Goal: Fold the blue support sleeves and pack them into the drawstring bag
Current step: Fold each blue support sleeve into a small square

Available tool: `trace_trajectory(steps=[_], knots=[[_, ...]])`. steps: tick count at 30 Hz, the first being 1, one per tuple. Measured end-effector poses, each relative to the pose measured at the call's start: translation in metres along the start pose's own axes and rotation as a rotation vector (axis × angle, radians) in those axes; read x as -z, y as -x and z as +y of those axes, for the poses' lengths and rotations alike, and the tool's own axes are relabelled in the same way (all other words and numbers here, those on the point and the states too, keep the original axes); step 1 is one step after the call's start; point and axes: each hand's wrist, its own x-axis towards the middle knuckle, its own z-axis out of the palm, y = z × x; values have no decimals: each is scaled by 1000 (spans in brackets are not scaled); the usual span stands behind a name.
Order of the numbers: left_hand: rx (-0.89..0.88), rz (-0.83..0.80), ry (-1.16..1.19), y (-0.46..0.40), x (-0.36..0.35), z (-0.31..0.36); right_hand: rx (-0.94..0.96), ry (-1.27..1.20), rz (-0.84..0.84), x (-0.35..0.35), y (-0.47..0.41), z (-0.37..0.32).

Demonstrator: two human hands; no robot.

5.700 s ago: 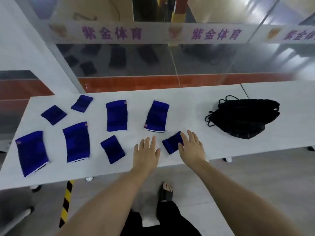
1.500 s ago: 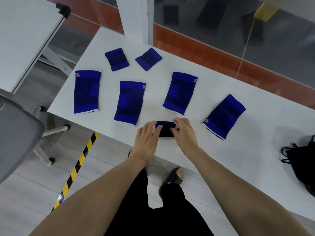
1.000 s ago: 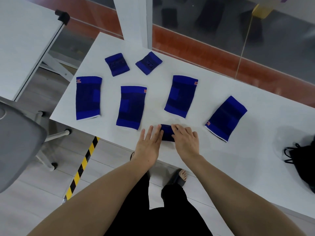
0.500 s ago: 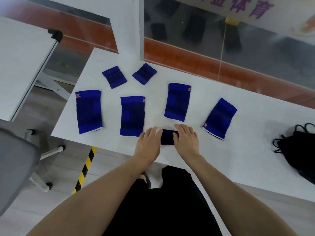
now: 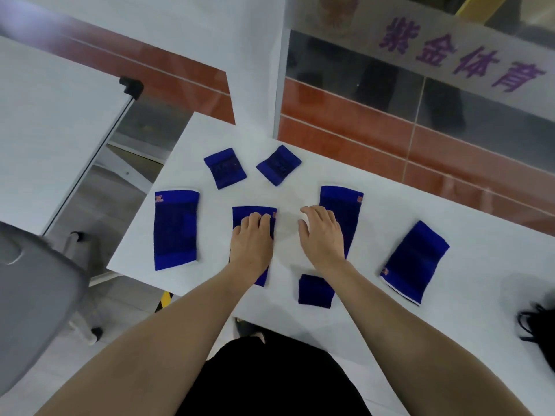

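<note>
Several blue support sleeves lie on the white table (image 5: 345, 319). My left hand (image 5: 251, 241) lies flat on a long sleeve (image 5: 243, 214) in the middle. My right hand (image 5: 322, 235) hovers with relaxed fingers between that sleeve and another long sleeve (image 5: 345, 205). A small folded sleeve (image 5: 314, 291) sits near the front edge, under my right forearm. A long sleeve (image 5: 175, 229) lies at the left and one more long sleeve (image 5: 414, 261) at the right. Two small sleeves (image 5: 225, 168) (image 5: 278, 165) sit at the back. The black drawstring bag (image 5: 540, 337) shows at the far right edge.
A grey chair (image 5: 33, 298) stands left of the table. A second white table (image 5: 51, 124) is at the upper left. A glass wall with a lettered strip (image 5: 450, 52) runs behind the table.
Both hands left the small folded sleeve and moved forward. My left hand now rests on the middle long sleeve. The folded sleeve stays near the front edge.
</note>
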Motion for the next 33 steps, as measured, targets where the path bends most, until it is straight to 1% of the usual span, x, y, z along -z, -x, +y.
trace_trajectory(steps=[8,12,14,19,24,27,29,33], knots=[[161,10,21,-67,13,-28,65,-23,-82,-15,-97,-23],[225,12,-7,-98,18,-49,79,65,-147,-27,-135,-33],[229,11,-38,-108,21,-60,94,111,-169,-34,-145,-36],[108,-62,-138,-121,22,-83,77,153,-217,-54,-149,-38],[-91,-105,-163,-123,21,-97,47,142,-183,-57,-133,-42],[-198,-95,-220,-134,22,-108,-34,98,-124,-51,-137,-46],[-237,-108,-242,-141,23,-112,-112,109,-109,-47,-142,-45],[-263,-147,-275,-151,22,-112,-178,163,-174,-49,-150,-42]])
